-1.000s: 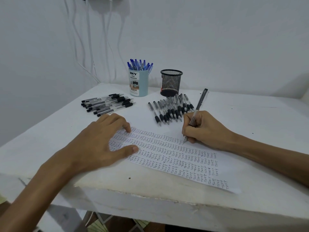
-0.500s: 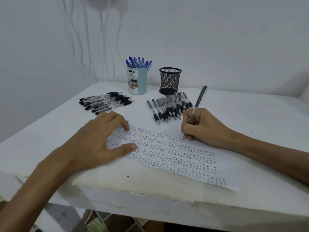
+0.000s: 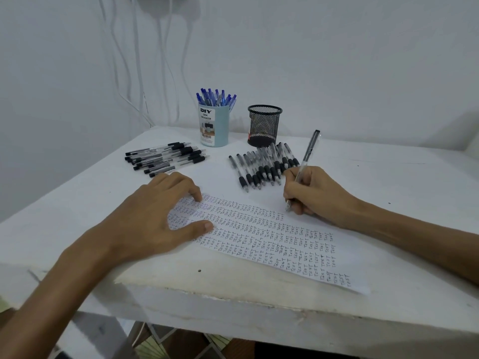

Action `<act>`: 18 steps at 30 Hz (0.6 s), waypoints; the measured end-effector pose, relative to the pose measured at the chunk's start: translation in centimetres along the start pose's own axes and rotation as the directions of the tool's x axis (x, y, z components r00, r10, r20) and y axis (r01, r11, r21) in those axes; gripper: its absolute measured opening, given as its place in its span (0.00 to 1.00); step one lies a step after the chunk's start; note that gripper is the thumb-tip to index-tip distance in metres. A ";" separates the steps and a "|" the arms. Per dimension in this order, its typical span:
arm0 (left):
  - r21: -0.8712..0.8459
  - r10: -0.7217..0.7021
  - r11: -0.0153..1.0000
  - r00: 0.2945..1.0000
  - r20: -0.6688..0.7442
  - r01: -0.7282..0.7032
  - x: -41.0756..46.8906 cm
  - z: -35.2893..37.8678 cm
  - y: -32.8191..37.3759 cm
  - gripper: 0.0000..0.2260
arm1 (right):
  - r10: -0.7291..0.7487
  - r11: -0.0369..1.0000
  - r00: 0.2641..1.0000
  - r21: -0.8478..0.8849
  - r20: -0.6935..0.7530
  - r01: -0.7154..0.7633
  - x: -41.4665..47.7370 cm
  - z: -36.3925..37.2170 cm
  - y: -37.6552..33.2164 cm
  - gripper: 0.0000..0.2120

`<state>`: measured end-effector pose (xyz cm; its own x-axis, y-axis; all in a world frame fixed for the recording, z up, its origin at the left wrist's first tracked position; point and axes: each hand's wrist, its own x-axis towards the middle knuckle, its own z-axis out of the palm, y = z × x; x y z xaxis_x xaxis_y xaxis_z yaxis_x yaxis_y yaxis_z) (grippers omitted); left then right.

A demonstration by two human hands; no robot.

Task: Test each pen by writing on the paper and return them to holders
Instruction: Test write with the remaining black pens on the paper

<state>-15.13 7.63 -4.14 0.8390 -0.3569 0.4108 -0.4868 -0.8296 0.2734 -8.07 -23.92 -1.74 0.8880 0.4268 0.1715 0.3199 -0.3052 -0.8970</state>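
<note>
A white paper point(image 3: 272, 237) covered in rows of the word TEST lies on the table. My left hand point(image 3: 153, 216) rests flat on its left end, fingers spread. My right hand point(image 3: 313, 193) grips a clear black-capped pen point(image 3: 308, 154), whose tip touches the paper's far edge. Two piles of black pens lie behind: one at the left point(image 3: 166, 158), one in the middle point(image 3: 264, 167). A light-blue holder point(image 3: 215, 128) holds several blue pens point(image 3: 216, 98). A black mesh holder point(image 3: 264, 125) stands beside it.
The white table point(image 3: 388, 177) has a chipped front edge near me. White cables point(image 3: 166, 60) hang down the wall at the back left. The floor shows below the table edge.
The pen tip in my right hand has shifted slightly along the paper's far edge. My left hand stays pressed on the paper.
</note>
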 end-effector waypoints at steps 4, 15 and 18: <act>-0.002 -0.003 1.000 1.000 -0.001 0.003 0.0 0.0 0.1 0.25 | 0.105 0.970 0.994 0.221 -0.006 -0.102 0.2 -0.6 -0.2 0.16; 0.008 -0.026 1.000 1.000 0.013 0.026 -0.1 -0.1 0.0 0.24 | 0.023 0.985 0.999 0.171 -0.033 -0.017 1.6 -0.5 -2.0 0.15; 0.012 -0.028 1.000 0.999 0.021 0.028 0.1 0.0 0.0 0.24 | 0.169 0.966 0.985 0.201 -0.027 -0.160 3.0 0.0 -3.4 0.20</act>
<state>-15.04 7.62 -4.16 0.8572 -0.3424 0.3848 -0.4604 -0.8443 0.2743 -6.45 -21.60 1.78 0.9378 0.3460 0.0283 0.1003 -0.1920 -0.9763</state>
